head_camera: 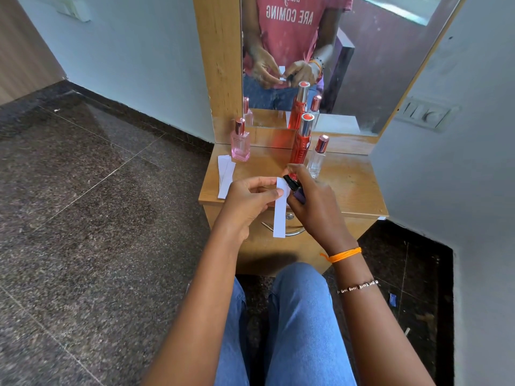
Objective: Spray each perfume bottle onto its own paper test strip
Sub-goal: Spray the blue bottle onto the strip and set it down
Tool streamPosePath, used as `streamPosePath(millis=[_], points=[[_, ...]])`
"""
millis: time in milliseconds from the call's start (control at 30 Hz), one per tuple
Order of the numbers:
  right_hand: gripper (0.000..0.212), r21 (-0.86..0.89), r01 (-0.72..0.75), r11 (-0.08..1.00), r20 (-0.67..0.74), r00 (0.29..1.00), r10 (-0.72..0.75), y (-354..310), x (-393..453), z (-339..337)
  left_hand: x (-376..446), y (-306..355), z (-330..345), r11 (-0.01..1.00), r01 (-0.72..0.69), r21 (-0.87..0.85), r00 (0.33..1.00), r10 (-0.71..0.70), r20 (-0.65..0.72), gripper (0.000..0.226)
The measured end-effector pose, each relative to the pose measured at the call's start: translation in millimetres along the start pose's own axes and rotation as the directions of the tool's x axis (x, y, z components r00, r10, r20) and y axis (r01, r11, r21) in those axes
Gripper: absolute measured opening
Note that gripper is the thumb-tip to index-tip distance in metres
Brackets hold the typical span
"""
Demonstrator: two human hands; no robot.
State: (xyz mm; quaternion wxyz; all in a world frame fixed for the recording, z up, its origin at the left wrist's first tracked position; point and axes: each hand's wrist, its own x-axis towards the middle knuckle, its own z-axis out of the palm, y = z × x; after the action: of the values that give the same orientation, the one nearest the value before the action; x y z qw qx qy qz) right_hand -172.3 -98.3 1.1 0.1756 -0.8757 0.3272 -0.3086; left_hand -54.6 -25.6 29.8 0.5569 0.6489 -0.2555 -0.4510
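Observation:
My left hand point(248, 200) pinches the top of a white paper test strip point(280, 215), which hangs down in front of the dresser's edge. My right hand point(312, 201) grips a small purple perfume bottle point(297, 194) with a black nozzle pointed at the strip's top, index finger on the nozzle. On the wooden dresser top point(354, 188) stand a pink square bottle point(240, 143), a tall red bottle point(301, 143) and a slim clear bottle point(318, 157). Spare white strips point(225, 176) lie at the left edge.
A mirror point(376, 65) stands behind the bottles and reflects them and my hands. A drawer with a metal handle point(295, 232) sits under the top. White walls close both sides; a switch panel point(426, 114) is on the right wall. My knees are below.

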Motion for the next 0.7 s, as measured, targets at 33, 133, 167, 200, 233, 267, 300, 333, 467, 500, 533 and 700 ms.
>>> streamPosePath(millis=[33, 133, 167, 200, 233, 267, 300, 333, 467, 500, 533, 700], points=[[0.046, 0.003, 0.002, 1.0, 0.001, 1.0, -0.002, 0.2, 0.2, 0.6, 0.1, -0.3, 0.0, 1.0, 0.001, -0.003, 1.0, -0.001, -0.003, 0.019], [0.046, 0.003, 0.012, 1.0, 0.005, 1.0, -0.012, -0.1, -0.1, 1.3, -0.1, -0.7, -0.2, 1.0, 0.001, -0.009, 1.0, -0.001, -0.01, 0.018], [0.045, 0.005, 0.018, 1.0, 0.003, 1.0, -0.018, -0.2, -0.3, 1.4, 0.0, -0.8, -0.4, 1.0, 0.001, -0.009, 1.0, -0.001, -0.012, 0.018], [0.045, 0.006, 0.02, 1.0, 0.001, 1.0, -0.02, -0.4, -0.4, 1.4, 0.2, -0.7, -0.6, 1.0, 0.001, -0.008, 1.0, -0.001, -0.014, 0.019], [0.045, 0.005, 0.019, 1.0, -0.002, 1.0, -0.019, -0.3, -0.4, 1.4, 0.4, -0.8, -0.8, 1.0, 0.001, -0.008, 1.0, -0.001, -0.017, 0.02], [0.045, 0.003, 0.018, 1.0, -0.006, 1.0, -0.018, -0.2, -0.2, 1.6, 0.6, -0.9, -1.1, 1.0, 0.002, -0.008, 1.0, -0.002, -0.019, 0.021], [0.045, 0.004, 0.015, 1.0, -0.01, 1.0, -0.015, -0.1, 0.0, 1.9, 0.9, -1.0, -1.4, 1.0, 0.002, -0.01, 1.0, -0.002, -0.021, 0.021], [0.044, 0.014, 0.006, 1.0, -0.017, 1.0, -0.006, 0.1, -0.1, 2.4, 1.0, -1.4, -1.6, 1.0, 0.001, -0.011, 1.0, -0.001, -0.023, 0.022], [0.043, 0.113, -0.067, 0.991, -0.05, 0.996, 0.073, 5.3, -3.4, 5.0, 3.0, -3.2, -2.9, 1.0, -0.005, 0.006, 0.999, 0.005, -0.033, 0.021], [0.044, 0.125, -0.076, 0.989, -0.047, 0.995, 0.082, 6.7, -4.4, 6.0, 3.6, -3.8, -3.4, 1.0, -0.007, 0.009, 0.999, 0.007, -0.033, 0.021], [0.044, 0.127, -0.078, 0.989, -0.042, 0.996, 0.084, 7.6, -5.2, 7.1, 4.3, -4.2, -4.0, 1.0, -0.008, 0.013, 0.999, 0.009, -0.031, 0.021], [0.042, 0.096, -0.046, 0.994, -0.013, 0.999, 0.047, 3.5, -2.8, 10.3, 6.1, -6.3, -4.9, 0.997, -0.037, 0.066, 0.999, 0.038, -0.004, 0.024]])
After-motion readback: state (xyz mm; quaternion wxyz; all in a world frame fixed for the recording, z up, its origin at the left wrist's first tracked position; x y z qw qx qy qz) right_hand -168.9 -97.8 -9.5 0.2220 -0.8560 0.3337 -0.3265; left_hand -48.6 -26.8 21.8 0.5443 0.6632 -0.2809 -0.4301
